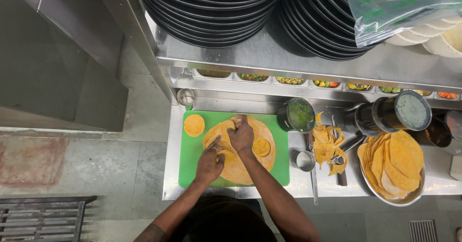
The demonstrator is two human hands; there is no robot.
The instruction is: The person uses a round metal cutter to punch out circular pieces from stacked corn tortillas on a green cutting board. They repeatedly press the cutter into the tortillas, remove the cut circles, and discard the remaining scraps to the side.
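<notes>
Flatbread (240, 162), lying flat on the green cutting board (190, 172) at the steel bench (308, 186) edge, should be pinned by the left hand (210, 164), fingers spread open and flat, while the right hand (240, 135), closed over a small hidden cutter, presses straight down; bench fronts ingredient trays (288, 80) beneath stacked black plates (211, 11).

From my feed, a stainless steel counter (308, 186) fills the right half of the frame, with a steel shelf (288, 54) above it across the top. A row of inset steel pans (288, 80) runs under that shelf. At left I see a worn grey tiled floor (86, 165), a metal floor grate (43, 218) in the lower left corner, and a grey steel cabinet (57, 54) at upper left
</notes>
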